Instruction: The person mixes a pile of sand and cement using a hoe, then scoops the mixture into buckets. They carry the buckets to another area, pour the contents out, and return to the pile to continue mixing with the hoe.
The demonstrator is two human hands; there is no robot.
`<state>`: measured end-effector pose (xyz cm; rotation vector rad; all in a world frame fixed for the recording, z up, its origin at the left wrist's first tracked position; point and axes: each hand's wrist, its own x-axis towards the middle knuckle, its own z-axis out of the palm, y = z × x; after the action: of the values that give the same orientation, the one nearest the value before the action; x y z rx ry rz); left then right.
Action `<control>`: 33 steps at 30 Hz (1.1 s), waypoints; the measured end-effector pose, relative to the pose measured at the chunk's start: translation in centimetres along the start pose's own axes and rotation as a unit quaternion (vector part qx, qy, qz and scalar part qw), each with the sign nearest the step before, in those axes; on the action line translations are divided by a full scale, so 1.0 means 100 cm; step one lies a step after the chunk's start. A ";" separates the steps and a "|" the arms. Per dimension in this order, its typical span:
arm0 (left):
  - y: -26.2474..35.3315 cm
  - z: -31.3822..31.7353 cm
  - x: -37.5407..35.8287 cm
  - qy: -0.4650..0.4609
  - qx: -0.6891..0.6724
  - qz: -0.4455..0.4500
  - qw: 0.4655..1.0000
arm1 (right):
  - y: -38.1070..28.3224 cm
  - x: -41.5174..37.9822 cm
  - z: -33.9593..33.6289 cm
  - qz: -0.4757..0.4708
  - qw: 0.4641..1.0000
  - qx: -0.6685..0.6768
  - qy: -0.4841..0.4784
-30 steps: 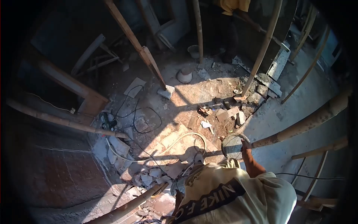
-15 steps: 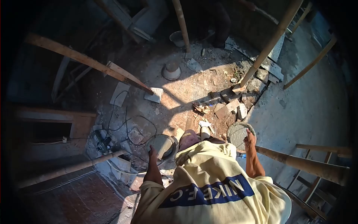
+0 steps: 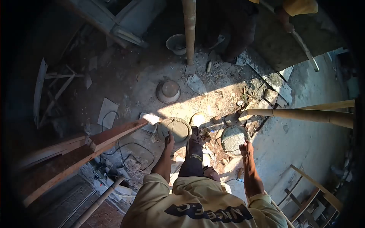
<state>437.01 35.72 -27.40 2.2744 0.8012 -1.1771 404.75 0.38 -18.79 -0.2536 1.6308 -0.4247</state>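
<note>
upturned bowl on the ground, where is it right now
In the head view the upturned bowl sits left of centre on the dirt floor, just beyond the pan in the left hand, near the pole's foot.

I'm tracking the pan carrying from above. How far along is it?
Done: both pans are filled and lifted, one gripped at its rim by the left hand, holding the left pan, one by the right hand, holding the right pan. In hand: carrying them over the rubble floor. Left: neither is set down or emptied; another pan sits on the ground.
</note>
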 end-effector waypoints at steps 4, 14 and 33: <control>0.078 0.064 0.066 -0.077 -0.030 0.115 0.990 | -0.022 0.052 0.092 0.005 0.981 0.081 -0.174; 0.200 0.162 0.096 -0.222 -0.246 0.271 0.904 | -0.055 0.154 0.338 -0.041 0.993 0.073 -0.085; 0.288 0.069 0.140 0.216 0.268 0.423 0.838 | -0.022 0.120 0.245 -0.222 0.944 -0.235 -0.073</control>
<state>459.01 14.48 -39.13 2.8845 -0.5082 -0.4816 427.54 -9.54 -30.27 -1.0026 1.5056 -0.3368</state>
